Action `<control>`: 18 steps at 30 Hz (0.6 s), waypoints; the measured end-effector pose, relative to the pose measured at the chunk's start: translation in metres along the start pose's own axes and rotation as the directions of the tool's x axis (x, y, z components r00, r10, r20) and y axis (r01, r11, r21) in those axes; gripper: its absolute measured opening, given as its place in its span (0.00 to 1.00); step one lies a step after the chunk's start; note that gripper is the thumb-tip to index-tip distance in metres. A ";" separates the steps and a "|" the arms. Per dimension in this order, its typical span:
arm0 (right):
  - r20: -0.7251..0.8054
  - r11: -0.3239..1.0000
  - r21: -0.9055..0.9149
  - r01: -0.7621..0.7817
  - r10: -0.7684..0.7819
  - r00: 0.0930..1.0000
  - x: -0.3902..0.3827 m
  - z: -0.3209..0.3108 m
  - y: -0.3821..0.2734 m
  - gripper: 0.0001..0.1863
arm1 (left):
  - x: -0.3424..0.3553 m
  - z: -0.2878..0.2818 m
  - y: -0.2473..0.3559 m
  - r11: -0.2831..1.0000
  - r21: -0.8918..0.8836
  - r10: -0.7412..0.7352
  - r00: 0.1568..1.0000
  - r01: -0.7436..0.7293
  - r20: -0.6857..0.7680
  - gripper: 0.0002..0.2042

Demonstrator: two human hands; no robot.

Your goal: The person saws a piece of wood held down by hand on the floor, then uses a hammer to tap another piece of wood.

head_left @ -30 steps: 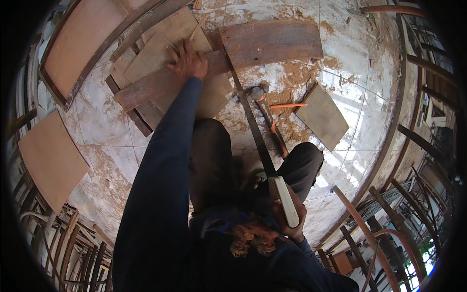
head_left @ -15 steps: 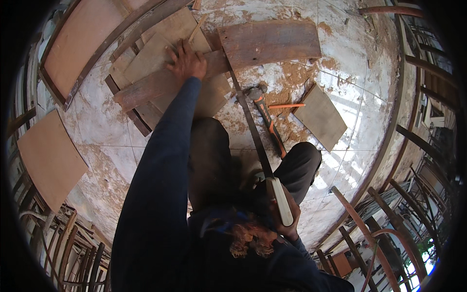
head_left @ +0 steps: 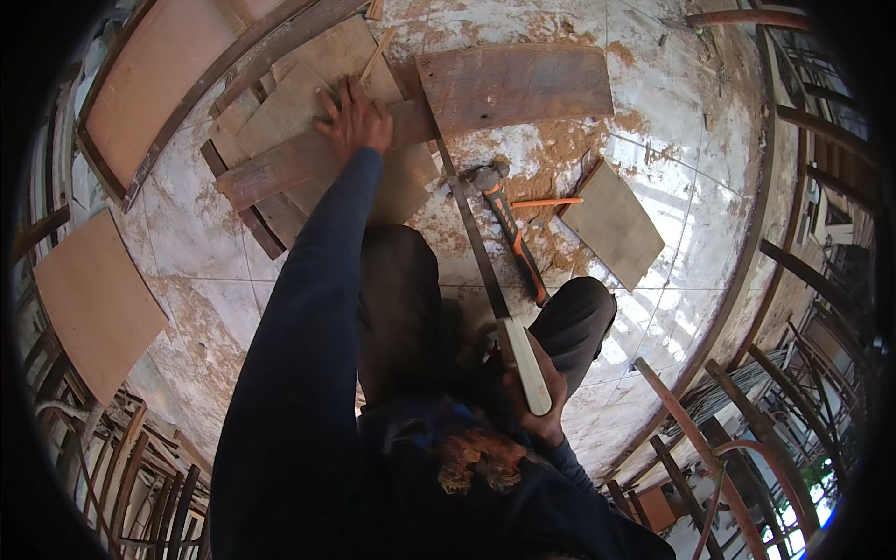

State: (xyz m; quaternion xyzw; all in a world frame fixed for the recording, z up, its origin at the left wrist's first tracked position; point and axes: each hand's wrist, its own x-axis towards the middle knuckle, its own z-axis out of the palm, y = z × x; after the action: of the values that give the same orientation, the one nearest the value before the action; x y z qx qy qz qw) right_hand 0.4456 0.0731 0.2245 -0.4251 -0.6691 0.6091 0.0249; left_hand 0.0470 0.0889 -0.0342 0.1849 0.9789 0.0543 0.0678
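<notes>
My left hand lies with fingers spread on a reddish-brown wooden plank, pressing down from above. Beneath the plank is a stack of thin plywood pieces. In my right hand, between my knees, is the pale handle of a handsaw. Its long dark blade reaches forward to the plank, along the left edge of a wider brown board. Whether plank and board are still joined there I cannot tell. Right of the blade lies a hammer with an orange and black handle.
An orange pencil and a small square board lie right of the hammer, amid sawdust on the tiled floor. A plywood sheet rests at the left, and a framed panel at the far left. Wooden chair frames stand at the right.
My right hand has pushed the saw forward, its handle moving up and slightly left. My left hand stays on the plank.
</notes>
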 end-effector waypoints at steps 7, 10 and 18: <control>-0.122 0.974 0.096 0.207 -0.195 0.973 0.187 0.042 0.020 0.26 | 0.006 -0.013 0.033 0.996 -0.062 0.069 0.997 -0.066 0.039 0.31; -0.168 0.948 0.059 0.314 -0.301 0.939 0.207 0.063 0.026 0.30 | 0.007 0.000 0.025 0.999 -0.009 0.031 0.996 -0.032 -0.078 0.30; -0.026 0.997 0.078 -0.011 0.013 1.000 -0.018 -0.005 -0.007 0.31 | -0.002 0.006 0.000 1.000 0.025 -0.001 0.999 0.002 -0.033 0.30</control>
State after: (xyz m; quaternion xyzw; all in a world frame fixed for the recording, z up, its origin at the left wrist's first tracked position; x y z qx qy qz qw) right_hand 0.4562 0.0672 0.2409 -0.4360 -0.6417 0.6292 0.0466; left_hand 0.0496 0.0890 -0.0400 0.1842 0.9806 0.0452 0.0491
